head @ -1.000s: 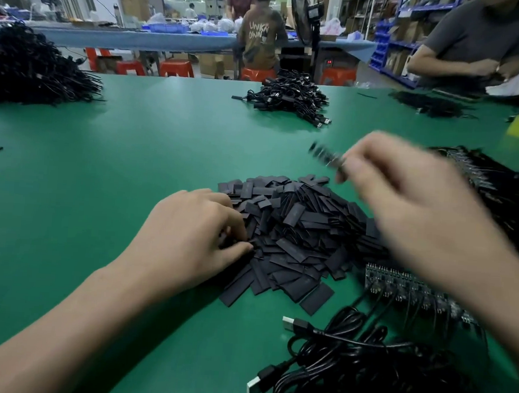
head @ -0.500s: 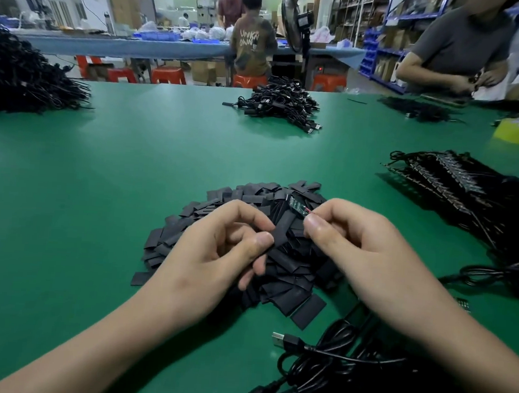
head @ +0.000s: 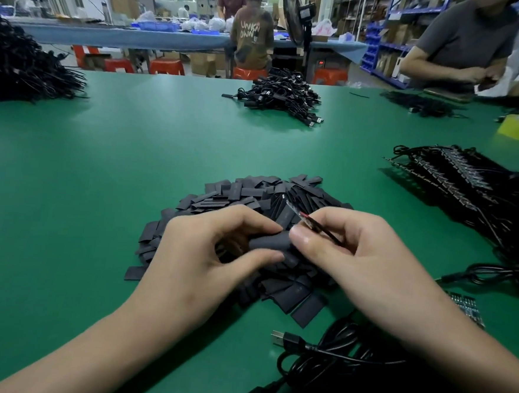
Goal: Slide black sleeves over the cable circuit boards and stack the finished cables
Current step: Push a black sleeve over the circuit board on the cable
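Bright overhead light; edges bowed, corners perhaps dimmer.

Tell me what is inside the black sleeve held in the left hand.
Nothing shows inside: the sleeve is opaque, and the left hand and right hand cover its ends. The circuit board and its wires show above it, outside.

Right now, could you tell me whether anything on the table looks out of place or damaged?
Nothing looks damaged. There are only small strays: one stray sleeve lies flat at the near-left edge of the sleeve pile, and a short black strip lies alone near the far edge of the table.
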Available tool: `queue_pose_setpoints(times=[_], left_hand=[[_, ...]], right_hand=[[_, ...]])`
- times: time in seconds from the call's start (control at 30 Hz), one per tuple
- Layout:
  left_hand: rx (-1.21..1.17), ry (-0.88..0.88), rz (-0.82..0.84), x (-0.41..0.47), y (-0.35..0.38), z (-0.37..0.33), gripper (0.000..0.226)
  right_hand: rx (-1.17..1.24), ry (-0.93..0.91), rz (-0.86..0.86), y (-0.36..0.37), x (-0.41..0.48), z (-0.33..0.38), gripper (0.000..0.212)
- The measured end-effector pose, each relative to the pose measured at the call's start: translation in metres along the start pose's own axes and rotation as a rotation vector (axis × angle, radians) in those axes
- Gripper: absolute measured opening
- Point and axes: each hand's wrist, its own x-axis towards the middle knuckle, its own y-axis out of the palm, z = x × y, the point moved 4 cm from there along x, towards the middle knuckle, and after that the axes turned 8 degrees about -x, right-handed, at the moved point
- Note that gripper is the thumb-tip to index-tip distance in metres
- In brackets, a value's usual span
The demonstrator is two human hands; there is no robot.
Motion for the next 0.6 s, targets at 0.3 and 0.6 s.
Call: queue_pose_setpoints(times=[0.3,0.6], left_hand=[[-0.295,-0.224,-0.052,0.002,-0.005,0.017,0.018],[-0.299,-0.241,-0.068,0.003,-0.006,0.02,0.018]], right_hand=[[-0.329,-0.054,-0.048,-0.015,-0.001,0.003,0.034],[-0.349,-0.056,0.01,-0.008,-0.002,0.002,0.036]])
